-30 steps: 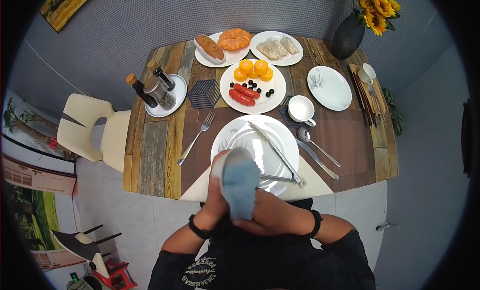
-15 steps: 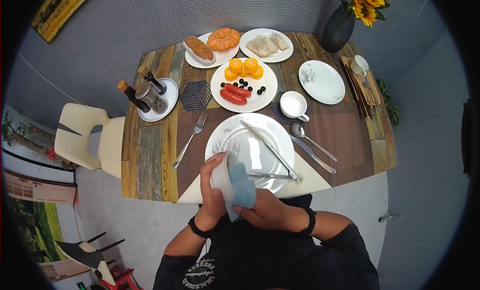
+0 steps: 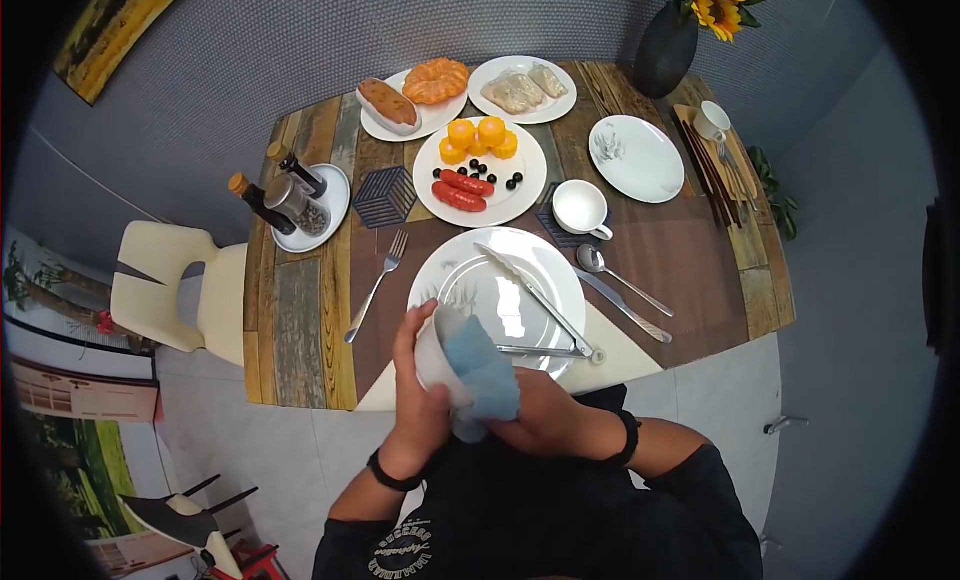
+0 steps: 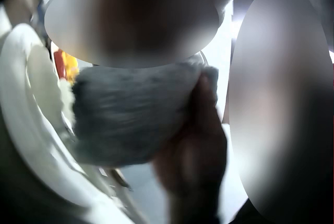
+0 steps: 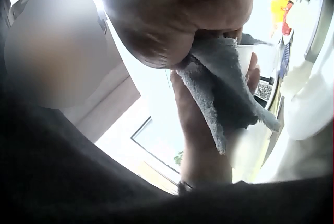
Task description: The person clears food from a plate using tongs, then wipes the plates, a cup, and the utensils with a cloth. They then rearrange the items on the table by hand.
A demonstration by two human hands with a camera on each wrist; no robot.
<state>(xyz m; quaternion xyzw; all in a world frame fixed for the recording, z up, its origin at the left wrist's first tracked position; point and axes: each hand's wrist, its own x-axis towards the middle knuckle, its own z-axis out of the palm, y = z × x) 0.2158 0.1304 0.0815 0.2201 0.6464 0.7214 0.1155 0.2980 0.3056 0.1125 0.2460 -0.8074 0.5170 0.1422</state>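
Observation:
My left hand [image 3: 415, 405] grips a white bowl [image 3: 432, 365] from its left side, fingers round the outer wall. The bowl is tilted, its opening towards the right. In my right hand [image 3: 550, 410] is a light blue cloth [image 3: 485, 375], pushed into the bowl and spilling over its rim. The right wrist view shows the cloth [image 5: 229, 86] hanging in folds from the right fingers, with part of the bowl [image 5: 244, 59] behind it. Below the bowl lies a large white plate [image 3: 440, 265] bearing metal tongs [image 3: 535, 305].
A fork [image 3: 378, 285] lies left of the plate; a knife [image 3: 625, 305] and a spoon [image 3: 640, 290] lie right. Beyond are a white cup [image 3: 580, 208], a plate of sausages and corn [image 3: 530, 185], a condiment tray [image 3: 338, 215] and an oval plate [image 3: 655, 180].
The bowl, earlier overlapped by the blurred cloth, has turned in the left hand so its opening leans right. The cloth has shifted within it. The head view has moved slightly.

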